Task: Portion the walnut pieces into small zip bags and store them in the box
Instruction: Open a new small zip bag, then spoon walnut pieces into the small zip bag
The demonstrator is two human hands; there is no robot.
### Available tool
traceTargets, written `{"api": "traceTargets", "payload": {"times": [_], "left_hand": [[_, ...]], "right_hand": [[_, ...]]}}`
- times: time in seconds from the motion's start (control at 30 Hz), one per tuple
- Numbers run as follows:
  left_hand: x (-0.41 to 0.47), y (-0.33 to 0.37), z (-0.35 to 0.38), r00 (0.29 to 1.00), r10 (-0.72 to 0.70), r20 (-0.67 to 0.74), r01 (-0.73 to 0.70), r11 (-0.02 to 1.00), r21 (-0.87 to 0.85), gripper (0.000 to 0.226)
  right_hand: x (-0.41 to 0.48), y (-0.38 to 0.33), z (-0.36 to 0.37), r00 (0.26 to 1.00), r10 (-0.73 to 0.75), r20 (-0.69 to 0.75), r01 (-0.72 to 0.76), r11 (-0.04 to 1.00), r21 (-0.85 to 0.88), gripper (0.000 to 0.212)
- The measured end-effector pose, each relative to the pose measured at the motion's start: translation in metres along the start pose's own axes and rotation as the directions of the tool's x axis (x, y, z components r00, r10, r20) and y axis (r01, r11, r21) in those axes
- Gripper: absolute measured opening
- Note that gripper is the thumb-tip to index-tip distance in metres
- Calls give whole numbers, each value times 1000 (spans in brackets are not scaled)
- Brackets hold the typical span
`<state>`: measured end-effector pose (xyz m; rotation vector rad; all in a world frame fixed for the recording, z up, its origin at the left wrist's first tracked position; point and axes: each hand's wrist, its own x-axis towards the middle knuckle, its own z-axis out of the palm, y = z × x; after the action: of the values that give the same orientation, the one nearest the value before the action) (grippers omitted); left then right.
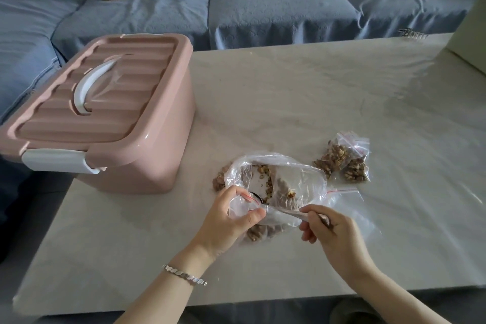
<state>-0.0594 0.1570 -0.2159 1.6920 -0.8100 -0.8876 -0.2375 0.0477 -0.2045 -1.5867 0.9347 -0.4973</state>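
My left hand (231, 221) pinches a small zip bag (238, 205) open at the mouth so my right hand (334, 234), gripping a metal spoon (292, 213), can tip in walnut pieces (265, 185) from the large clear bag (299, 176) just behind. Filled zip bags (342, 160) wait just right of it. Farther left the pink storage box (147, 155) stands with its lid (118, 102) on, so storing, I judge, comes last.

Bare forearms, no sleeves; silver link bracelet (184, 274) on left wrist.

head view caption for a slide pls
Left hand grips a small zip bag, right hand holds a spoon to its mouth, pink box alongside
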Motion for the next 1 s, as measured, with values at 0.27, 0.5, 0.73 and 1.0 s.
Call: {"api": "traceTargets", "payload": {"times": [0.27, 0.5, 0.73, 1.0], "left_hand": [[-8, 8, -10, 1000, -14, -4, 14, 998, 54, 41], [-27, 34, -29, 953, 210, -221, -73, 861, 503, 43], [-20, 84, -9, 943, 285, -171, -103, 739, 665, 43], [11, 85, 12, 990, 138, -9, -99, 751, 653, 43]], "right_hand": [[7, -9, -7, 933, 348, -91, -296, 888, 352, 24], [15, -28, -29, 954, 264, -143, -216, 934, 284, 23], [24, -59, -63, 968, 136, -209, -102, 980, 169, 27], [36, -108, -95, 987, 41, -155, -22, 992, 122, 32]]}}
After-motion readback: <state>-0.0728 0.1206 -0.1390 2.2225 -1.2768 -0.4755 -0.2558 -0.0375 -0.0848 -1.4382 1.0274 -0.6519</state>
